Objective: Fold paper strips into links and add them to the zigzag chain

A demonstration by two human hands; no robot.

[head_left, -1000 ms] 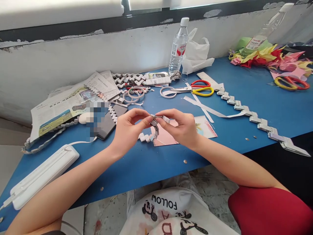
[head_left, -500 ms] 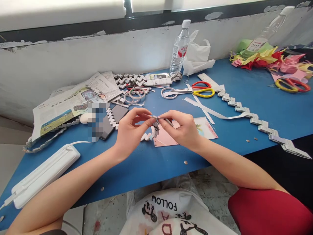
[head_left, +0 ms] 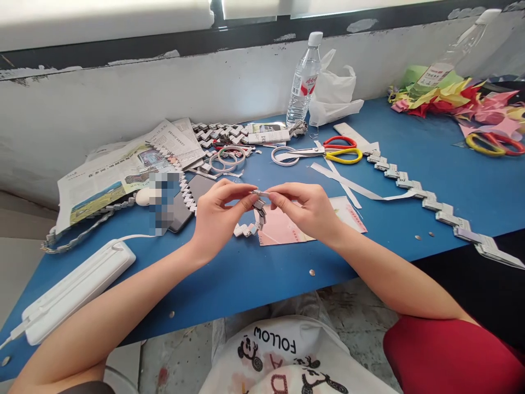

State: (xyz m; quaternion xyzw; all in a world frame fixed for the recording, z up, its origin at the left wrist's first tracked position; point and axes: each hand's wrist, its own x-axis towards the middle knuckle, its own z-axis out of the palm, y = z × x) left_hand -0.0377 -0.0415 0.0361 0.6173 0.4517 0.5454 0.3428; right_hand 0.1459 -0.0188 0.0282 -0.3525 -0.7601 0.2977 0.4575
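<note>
Between my hands is a zigzag chain of folded newspaper [head_left: 260, 216], its lower end curling down toward the blue table. My left hand [head_left: 219, 216] pinches the chain's upper end between thumb and fingers. My right hand [head_left: 305, 209] is closed on the other side of the same end, gripping a small folded paper piece [head_left: 263, 193] that joins it. The fingers partly hide how the two fit together. Under my hands lies a pink printed card [head_left: 279, 232].
Scissors with red and yellow handles [head_left: 342, 150], tape rolls [head_left: 229, 158] and paper strips [head_left: 348, 186] lie beyond my hands. A longer folded chain [head_left: 430, 202] stretches right. A bottle [head_left: 304, 82], newspaper [head_left: 106, 180], phone [head_left: 197, 191] and white power strip [head_left: 77, 293] surround the work.
My right fingers have straightened somewhat, and the paper piece at the chain's end now lies level between both hands. The view has shifted very slightly.
</note>
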